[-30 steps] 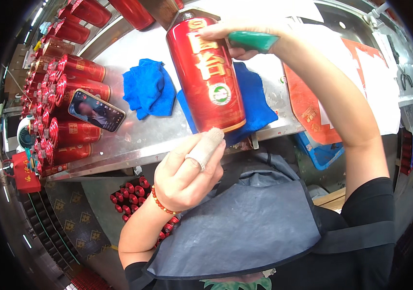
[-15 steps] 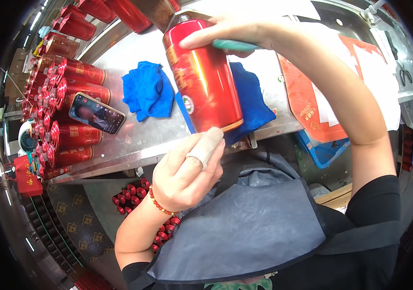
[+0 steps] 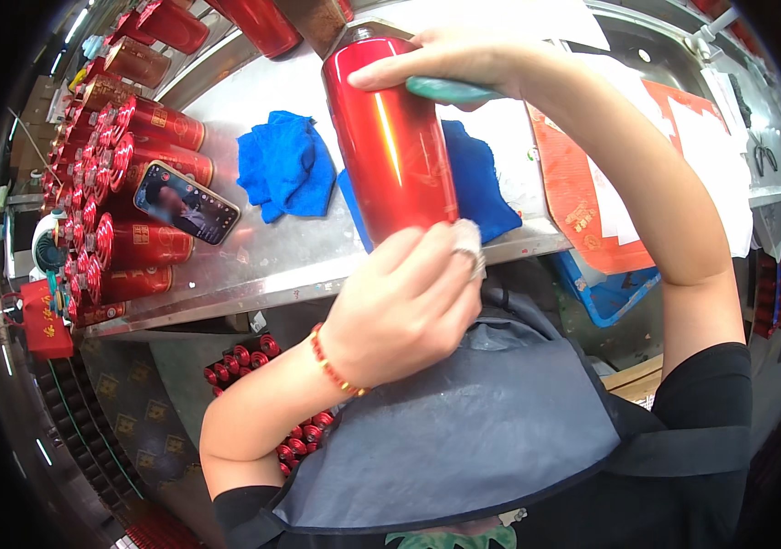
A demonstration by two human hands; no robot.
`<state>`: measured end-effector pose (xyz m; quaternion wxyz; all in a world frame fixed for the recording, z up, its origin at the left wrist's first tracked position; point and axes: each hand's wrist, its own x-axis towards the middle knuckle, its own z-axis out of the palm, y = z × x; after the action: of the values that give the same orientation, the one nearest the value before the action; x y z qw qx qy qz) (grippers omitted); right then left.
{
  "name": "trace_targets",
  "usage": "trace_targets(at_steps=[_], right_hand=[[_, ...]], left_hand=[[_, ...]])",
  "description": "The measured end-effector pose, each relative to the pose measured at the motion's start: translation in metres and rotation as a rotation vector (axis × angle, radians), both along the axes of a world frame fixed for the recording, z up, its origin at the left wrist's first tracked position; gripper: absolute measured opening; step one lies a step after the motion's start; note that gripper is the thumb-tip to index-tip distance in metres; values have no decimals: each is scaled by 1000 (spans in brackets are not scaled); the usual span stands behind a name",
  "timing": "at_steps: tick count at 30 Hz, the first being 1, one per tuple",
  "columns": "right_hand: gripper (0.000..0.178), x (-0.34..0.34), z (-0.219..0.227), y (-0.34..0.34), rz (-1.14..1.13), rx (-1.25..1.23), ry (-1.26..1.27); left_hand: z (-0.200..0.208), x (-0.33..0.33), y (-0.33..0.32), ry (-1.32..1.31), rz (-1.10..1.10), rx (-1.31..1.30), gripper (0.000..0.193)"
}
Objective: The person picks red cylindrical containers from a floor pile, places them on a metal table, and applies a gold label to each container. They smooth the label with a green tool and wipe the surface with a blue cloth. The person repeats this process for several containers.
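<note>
A glossy red metal bottle with a dark threaded neck leans over the steel bench, its neck pointing away from me. My right hand grips it near the shoulder, thumb across the front. Along that palm shows a turquoise-green piece whose kind I cannot make out. At the near end, the fingers of my left hand are closed on the bottle's base rim. A whitish cover and a ring are on its fingers. Behind the bottle lies a blue cloth; another crumpled blue cloth is left of it.
Several red bottles stand crowded at the bench's left, with a phone leaning against them. Orange-red bags and white sheets cover the right side. A blue crate sits below the bench edge. Pliers lie far right.
The bottle has turned about its length, so its gold-printed side no longer faces me. My left hand has moved right and wrapped further over the base. My right hand keeps its grip.
</note>
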<state>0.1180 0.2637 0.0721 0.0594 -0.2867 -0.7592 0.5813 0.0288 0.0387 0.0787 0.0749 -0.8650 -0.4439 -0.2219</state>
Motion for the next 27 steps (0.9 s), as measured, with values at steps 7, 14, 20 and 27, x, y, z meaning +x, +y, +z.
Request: trace_targets(at_steps=[7,14,20,27], right_hand=[[66,54,-11,20,-251,-104,25],[30,91,-12,-73,-527,269,182],[33,104,-1,-150,81,976,385],[29,94,12,-141,168,1095,349]], left_hand=[[-6,-12,26,-391,205,64,43],[-40,-64,66,-1429,560,-432,70],[-28,-76,117,-1807,315,-973,52],[-32,-84,157,-1821,322,-1228,35]])
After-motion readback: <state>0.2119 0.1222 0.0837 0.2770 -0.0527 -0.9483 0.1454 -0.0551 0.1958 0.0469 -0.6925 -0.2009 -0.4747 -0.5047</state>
